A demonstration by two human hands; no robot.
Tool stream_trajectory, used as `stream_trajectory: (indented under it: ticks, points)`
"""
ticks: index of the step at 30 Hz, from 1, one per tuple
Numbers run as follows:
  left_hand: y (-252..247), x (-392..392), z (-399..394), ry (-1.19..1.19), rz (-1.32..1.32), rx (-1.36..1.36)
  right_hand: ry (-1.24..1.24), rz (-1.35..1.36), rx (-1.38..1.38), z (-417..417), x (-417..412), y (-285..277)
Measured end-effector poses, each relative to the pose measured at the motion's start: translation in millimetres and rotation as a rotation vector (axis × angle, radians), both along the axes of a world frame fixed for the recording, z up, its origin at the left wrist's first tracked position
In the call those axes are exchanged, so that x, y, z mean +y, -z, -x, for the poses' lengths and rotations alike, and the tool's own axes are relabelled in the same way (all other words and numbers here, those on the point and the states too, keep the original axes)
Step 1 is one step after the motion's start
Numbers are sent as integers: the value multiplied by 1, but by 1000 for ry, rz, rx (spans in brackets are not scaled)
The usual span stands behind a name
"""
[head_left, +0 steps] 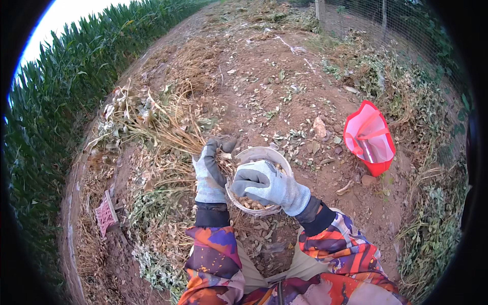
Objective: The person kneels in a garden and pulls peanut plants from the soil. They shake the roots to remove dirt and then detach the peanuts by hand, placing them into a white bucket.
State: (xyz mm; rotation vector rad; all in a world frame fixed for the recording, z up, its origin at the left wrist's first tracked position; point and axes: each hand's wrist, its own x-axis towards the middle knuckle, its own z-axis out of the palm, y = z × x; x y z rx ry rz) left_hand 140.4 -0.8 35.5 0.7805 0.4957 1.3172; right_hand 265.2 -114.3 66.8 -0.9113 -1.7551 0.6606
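Observation:
My left hand (211, 167), in a grey and white work glove, is closed round the stems of a bundle of dried peanut plants (167, 124). The leafy ends fan out to the upper left, and the root end points towards the bucket. Just right of it stands a white plastic bucket (288, 164) with peanuts in their shells (253, 204) inside. Over the bucket's opening is my right hand (263, 183), gloved alike, its fingers curled inwards; whether anything is in them cannot be told. The glove hides part of the peanuts.
A red and pink bag (370, 137) with a bottle-like object inside stands open on the soil at the right. A small stool with a pink woven seat (105, 215) lies tipped at the left. Dried plants cover both sides; corn (76, 72) borders the left, a wire fence (358, 19) the upper right.

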Motion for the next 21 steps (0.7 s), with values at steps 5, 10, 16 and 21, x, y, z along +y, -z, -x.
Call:
stream_trajectory:
  ticks: [5,10,16,21]
  points:
    - [-20,3,28,111,-55,-357,294,206,212,-15,-6,-3]
    - [-31,-3,30,219,-141,-557,547,187,-279,-23,15,27]
    - [-38,-19,20,327,-230,-550,259,-155,-37,0,8,-4]
    - [-25,-12,15,556,-272,-462,333,-287,-187,6,7,-7]
